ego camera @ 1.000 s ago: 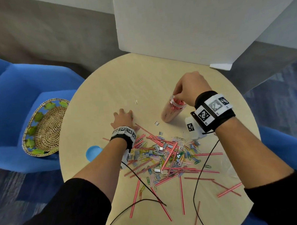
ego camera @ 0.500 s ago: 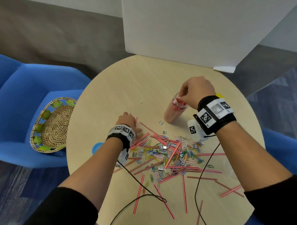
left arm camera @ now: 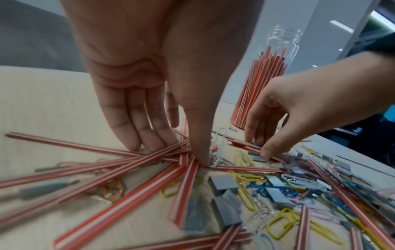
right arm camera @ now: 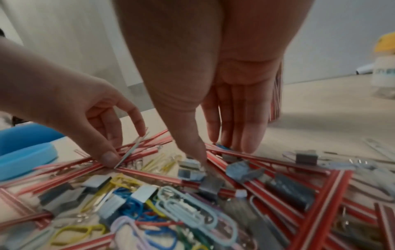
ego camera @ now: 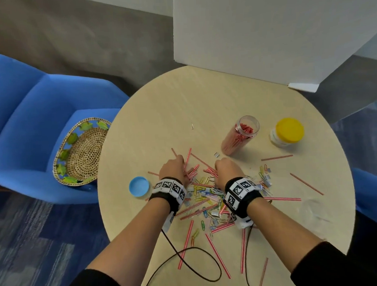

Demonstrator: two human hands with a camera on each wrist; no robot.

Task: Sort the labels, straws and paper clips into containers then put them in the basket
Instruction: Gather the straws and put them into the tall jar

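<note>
Red-and-white straws (ego camera: 189, 159), coloured paper clips (ego camera: 199, 189) and small grey labels (ego camera: 215, 213) lie mixed in a pile on the round wooden table (ego camera: 203, 103). My left hand (ego camera: 177, 165) is at the pile's far left; in the left wrist view its fingers (left arm camera: 136, 142) and thumb pinch crossed straws (left arm camera: 128, 159) against the table. My right hand (ego camera: 222, 165) is close beside it, thumb and fingertips (right arm camera: 245, 147) pinching a straw (right arm camera: 267, 158). A clear jar (ego camera: 241, 136) packed with straws stands open, upright, beyond the right hand.
A yellow-lidded jar (ego camera: 287, 132) stands right of the straw jar. A blue lid (ego camera: 139, 186) lies left of my left wrist. The woven basket (ego camera: 80, 152) sits on the blue chair (ego camera: 30, 110) beside the table. Loose straws (ego camera: 306, 184) lie scattered around.
My right hand left the straw jar's mouth and came down to the pile. My left hand shifted right onto the crossed straws. The two hands now work side by side.
</note>
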